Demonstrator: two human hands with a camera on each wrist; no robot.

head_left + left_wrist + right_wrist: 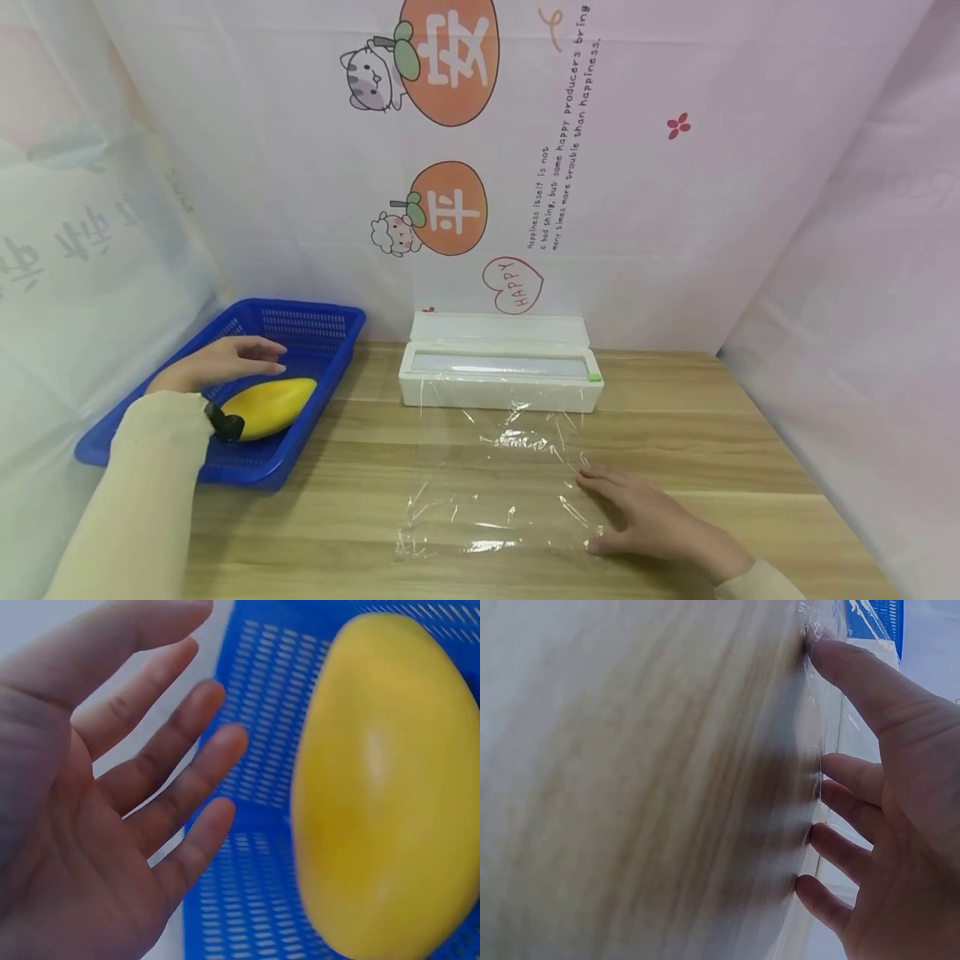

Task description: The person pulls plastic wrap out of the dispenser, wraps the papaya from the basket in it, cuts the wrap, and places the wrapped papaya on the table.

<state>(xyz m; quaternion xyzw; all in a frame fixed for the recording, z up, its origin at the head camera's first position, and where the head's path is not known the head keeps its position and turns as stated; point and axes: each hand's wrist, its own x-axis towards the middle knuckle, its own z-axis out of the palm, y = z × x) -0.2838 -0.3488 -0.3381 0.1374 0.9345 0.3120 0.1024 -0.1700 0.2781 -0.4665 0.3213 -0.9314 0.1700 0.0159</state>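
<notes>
A yellow mango [270, 406] [386, 787] lies in a blue plastic basket [315, 321] [255, 697] at the table's left. My left hand [225, 362] [112, 810] hovers open just above the mango, fingers spread, holding nothing. A sheet of clear cling film [495, 483] [810, 750] lies flat on the wooden table [360, 533], running out of a white dispenser box [498, 392]. My right hand [645, 517] [877, 817] presses flat on the film's right edge with straight fingers.
The dispenser's lid [498, 327] stands open at the table's back. Printed plastic sheeting [600, 167] walls in the table at the back and on both sides.
</notes>
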